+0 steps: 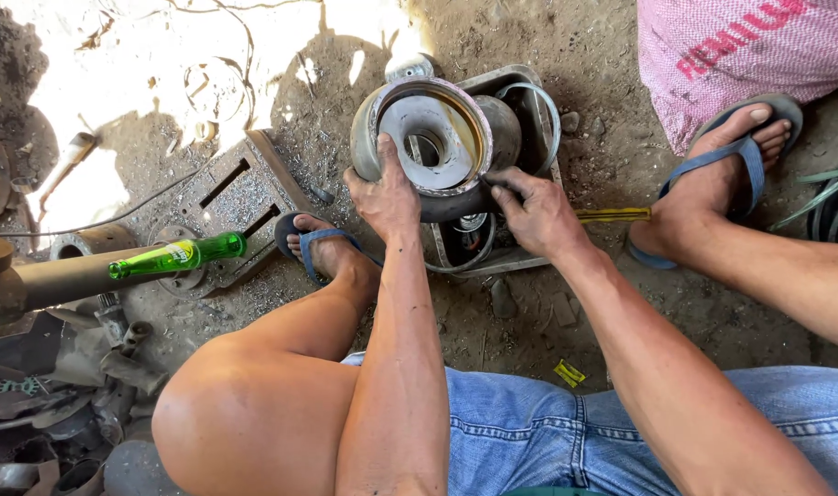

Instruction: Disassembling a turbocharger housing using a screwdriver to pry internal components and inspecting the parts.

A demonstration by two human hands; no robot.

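A: Listing item one: heavy round metal hub [433, 142], grey, hollow-centred, tipped on edge over a shallow metal tray [529, 87] on the dirt floor [621, 303].

B: Hands?

A: Left hand [387, 197] clamped on the near rim, thumb hooked over the lip. Right hand [538, 216] just right of it, fingers pressed against the lower edge of the same rim. Both closed on the hub, set slightly apart along it.

B: Inside the tray?

A: Smaller rings [469, 230] and a round part under and behind the hub, partly hidden; cannot tell how many.

B: Around the hands?

A: Left of the left hand: foot in a blue sandal [322, 243], then a slotted steel plate [240, 197], then a green glass bottle [175, 255] lying across a pipe [65, 276]. Right of the right hand: a yellow-handled tool [612, 214], a second sandalled foot [713, 179], a pink woven sack [740, 50] beyond.

B: Handling note?

A: Judged heavy and edge-balanced. Best kept gripped on opposite sides of the rim, weight resting on the tray edge, fingers clear of the gap beneath, turning slowly rather than lifting.
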